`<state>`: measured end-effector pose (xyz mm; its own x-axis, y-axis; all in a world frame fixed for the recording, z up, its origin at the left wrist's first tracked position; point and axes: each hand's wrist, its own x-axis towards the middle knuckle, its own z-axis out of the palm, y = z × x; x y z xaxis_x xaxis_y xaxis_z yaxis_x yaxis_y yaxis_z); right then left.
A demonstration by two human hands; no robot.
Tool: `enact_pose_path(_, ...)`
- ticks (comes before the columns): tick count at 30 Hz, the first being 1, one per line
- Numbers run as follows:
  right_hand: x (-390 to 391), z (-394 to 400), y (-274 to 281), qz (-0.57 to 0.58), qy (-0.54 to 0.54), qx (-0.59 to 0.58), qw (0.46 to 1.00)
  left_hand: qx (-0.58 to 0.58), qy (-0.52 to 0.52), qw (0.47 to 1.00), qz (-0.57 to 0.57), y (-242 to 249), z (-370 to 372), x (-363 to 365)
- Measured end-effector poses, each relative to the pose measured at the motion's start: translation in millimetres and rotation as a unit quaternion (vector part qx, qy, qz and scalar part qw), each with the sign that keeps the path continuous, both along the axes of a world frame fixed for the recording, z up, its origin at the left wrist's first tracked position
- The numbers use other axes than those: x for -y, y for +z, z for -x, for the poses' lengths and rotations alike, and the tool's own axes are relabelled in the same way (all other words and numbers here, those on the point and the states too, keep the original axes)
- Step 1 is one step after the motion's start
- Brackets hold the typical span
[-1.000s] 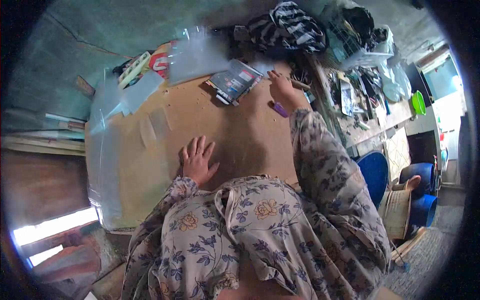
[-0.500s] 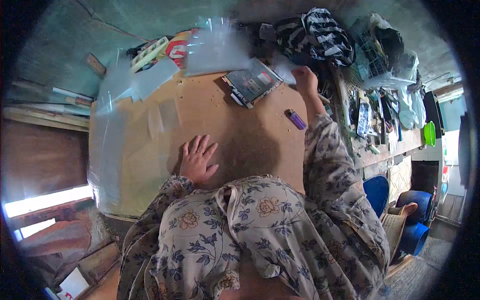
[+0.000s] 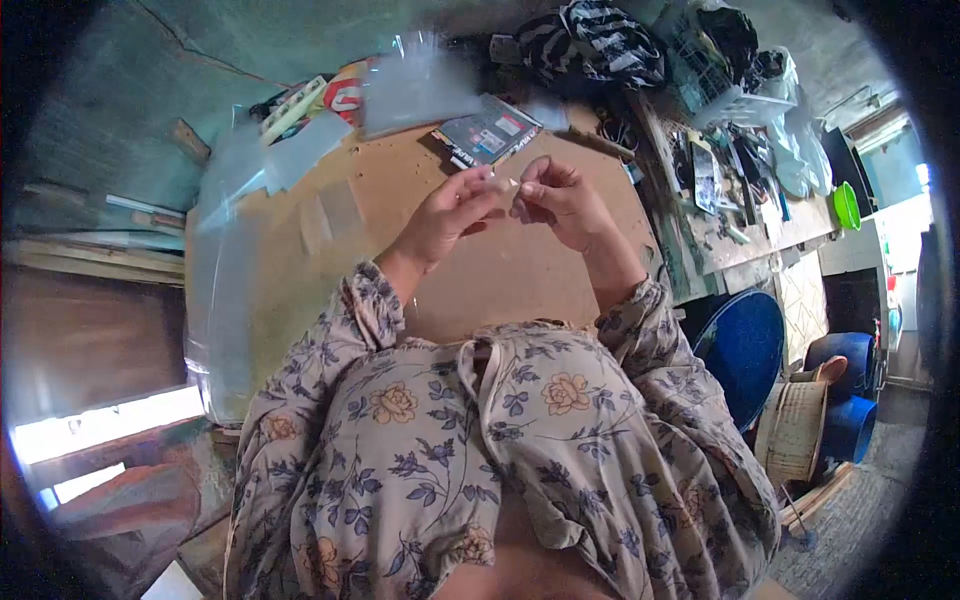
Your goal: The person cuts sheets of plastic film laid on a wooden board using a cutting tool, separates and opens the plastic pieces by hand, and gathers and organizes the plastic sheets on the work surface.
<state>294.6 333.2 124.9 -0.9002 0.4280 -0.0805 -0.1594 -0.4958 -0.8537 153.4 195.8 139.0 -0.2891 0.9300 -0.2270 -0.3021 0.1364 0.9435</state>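
Where left hand point(image 3: 450, 214) faces right hand point(image 3: 569, 203), scrap point(image 3: 507, 185) shows.

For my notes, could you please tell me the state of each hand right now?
Left hand: fingers curled at a small pale piece; whether its grip is closed cannot be told.
Right hand: closed, pinching that piece.

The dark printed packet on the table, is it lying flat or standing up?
Lying flat: the packet rests on the tabletop with its broad printed face up, seen from above.
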Motion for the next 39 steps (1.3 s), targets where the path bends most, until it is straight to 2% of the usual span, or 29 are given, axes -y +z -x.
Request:
enact_pose_path(3, 18, -9, 1, 0.001, -0.039, 0.019, 0.999, -0.023, -0.056, 0.998, -0.016, -10, -9, 2)
enact_pose_path(5, 24, -20, -4, -0.005, -0.055, 0.026, 0.998, 0.038, 0.001, 0.999, 0.024, -13, -21, 9)
enact_pose_path(6, 25, -25, -7, -0.020, -0.092, 0.040, 0.995, 0.040, -0.004, 0.999, 0.026, -17, -24, 11)
enact_pose_path(8, 25, -34, -15, -0.033, -0.132, 0.057, 0.989, -0.036, 0.016, 0.998, 0.045, -31, -21, 14)
enact_pose_path(10, 23, -44, -29, -0.064, -0.178, 0.110, 0.976, -0.063, 0.020, 0.996, 0.064, -45, -12, 17)
enact_pose_path(11, 20, -49, -41, -0.077, -0.184, 0.152, 0.968, -0.093, 0.030, 0.992, 0.078, -52, -6, 20)
enact_pose_path(12, 17, -53, -55, -0.075, -0.186, 0.152, 0.968, -0.094, 0.027, 0.992, 0.079, -63, 2, 22)
enact_pose_path(14, 11, -60, -88, -0.051, -0.153, 0.189, 0.969, -0.191, 0.024, 0.974, 0.120, -91, 19, 25)
enact_pose_path(15, 7, -57, -109, -0.051, -0.157, 0.189, 0.968, -0.192, 0.020, 0.974, 0.118, -110, 33, 24)
enact_pose_path(17, 3, -55, -140, -0.174, -0.139, 0.272, 0.936, -0.428, 0.025, 0.885, 0.184, -138, 50, 27)
enact_pose_path(18, 2, -55, -141, -0.171, -0.139, 0.271, 0.937, -0.429, 0.023, 0.883, 0.186, -143, 55, 29)
enact_pose_path(20, 0, -56, -141, -0.226, -0.103, 0.332, 0.910, -0.533, 0.055, 0.806, 0.250, -151, 62, 32)
enact_pose_path(21, -1, -58, -141, -0.223, -0.104, 0.332, 0.911, -0.534, 0.052, 0.806, 0.251, -157, 63, 31)
enact_pose_path(23, -2, -58, -144, -0.438, -0.178, 0.366, 0.802, -0.711, 0.129, 0.661, 0.203, -171, 65, 32)
enact_pose_path(24, -4, -58, -154, -0.436, -0.175, 0.368, 0.803, -0.709, 0.127, 0.662, 0.206, -167, 57, 31)
enact_pose_path(26, -5, -59, -181, -0.374, -0.299, 0.265, 0.837, -0.718, 0.085, 0.686, 0.084, -149, 26, 22)
enact_pose_path(27, -3, -63, -178, -0.371, -0.298, 0.268, 0.838, -0.717, 0.082, 0.687, 0.086, -144, 11, 18)
enact_pose_path(29, 4, -74, -162, -0.414, -0.301, 0.354, 0.783, -0.716, -0.031, 0.693, 0.085, -140, -18, 13)
enact_pose_path(30, 5, -84, -164, -0.413, -0.299, 0.356, 0.783, -0.714, -0.032, 0.694, 0.086, -144, -28, 12)
enact_pose_path(31, 6, -95, -165, -0.590, -0.279, 0.283, 0.703, -0.723, -0.060, 0.685, 0.066, -149, -36, 13)
enact_pose_path(32, 10, -103, -165, -0.742, -0.248, 0.195, 0.592, -0.732, -0.085, 0.675, 0.045, -154, -41, 14)
enact_pose_path(33, 21, -104, -158, -0.741, -0.246, 0.196, 0.594, -0.730, -0.087, 0.676, 0.047, -157, -44, 16)
enact_pose_path(35, 43, -99, -137, -0.739, -0.062, 0.206, 0.638, -0.715, -0.108, 0.689, 0.046, -163, -43, 20)
enact_pose_path(39, 56, -81, -129, -0.732, -0.009, 0.232, 0.641, -0.723, -0.107, 0.680, 0.058, -160, -30, 17)
